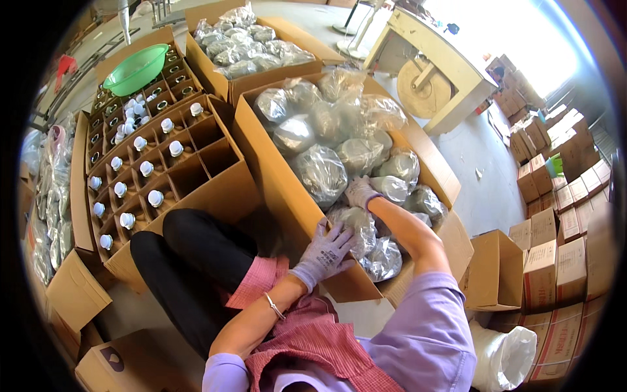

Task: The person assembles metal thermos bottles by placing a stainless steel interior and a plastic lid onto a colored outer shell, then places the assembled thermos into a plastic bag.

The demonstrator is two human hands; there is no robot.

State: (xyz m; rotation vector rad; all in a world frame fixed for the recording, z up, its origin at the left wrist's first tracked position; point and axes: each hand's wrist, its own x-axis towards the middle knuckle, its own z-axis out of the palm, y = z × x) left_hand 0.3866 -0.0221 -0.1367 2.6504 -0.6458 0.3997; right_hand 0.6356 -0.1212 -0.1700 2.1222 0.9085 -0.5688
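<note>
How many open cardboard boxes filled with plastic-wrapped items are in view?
2. One large box lies directly before the person, both gloved hands reaching into it. The second box stands behind it, farther away. More may be hidden beyond the picture's edges.
</note>
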